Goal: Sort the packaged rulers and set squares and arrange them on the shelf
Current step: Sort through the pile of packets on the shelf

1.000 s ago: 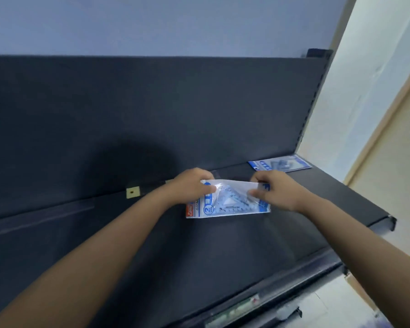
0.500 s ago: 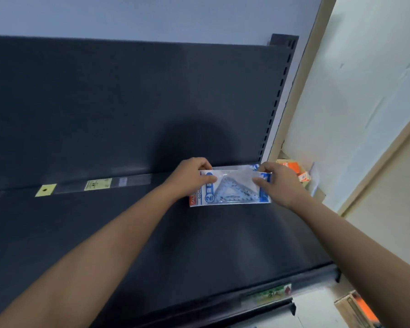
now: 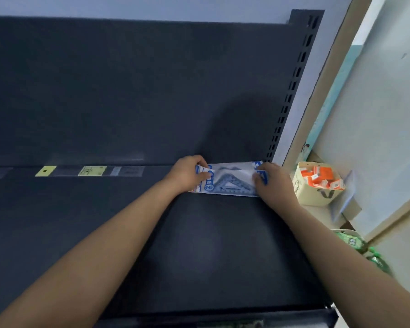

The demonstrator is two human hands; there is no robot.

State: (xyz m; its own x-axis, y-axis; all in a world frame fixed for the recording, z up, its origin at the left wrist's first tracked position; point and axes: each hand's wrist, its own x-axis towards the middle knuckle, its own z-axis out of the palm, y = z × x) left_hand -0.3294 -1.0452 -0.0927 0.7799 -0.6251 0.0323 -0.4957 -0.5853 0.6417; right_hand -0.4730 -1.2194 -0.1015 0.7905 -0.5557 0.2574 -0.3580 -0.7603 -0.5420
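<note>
My left grip is closed on the left end of the set-square packet, the fingers curled over its far corner and the thumb laid across the front. My right grip pinches the right end the same way, fingertips bent onto the blue border. Both have hold of this one packet and nothing else.

The packet is a long, flat, clear plastic sleeve over a white card printed in blue. Near my left thumb there is a big "2" inside a blue ring, and a small red patch sits at the near left corner. Blue blocks of print frame both short ends. Through the plastic I can see translucent grey-blue set squares, one a triangle with a triangular hole cut in its middle, its graduated edge running along the near side. A pale glare lies across the upper part of the sleeve, so the smaller print is unreadable.

The packet is at the back right corner of the dark shelf, lengthwise along the back panel, its right end close to the slotted upright. Its near edge looks down on the shelf; whether the far edge lies flat or leans on the panel I cannot tell.

Well to the left, two yellow labels sit along the back strip. Just beyond the shelf's right end stands a cream tub of orange-and-white packs.
</note>
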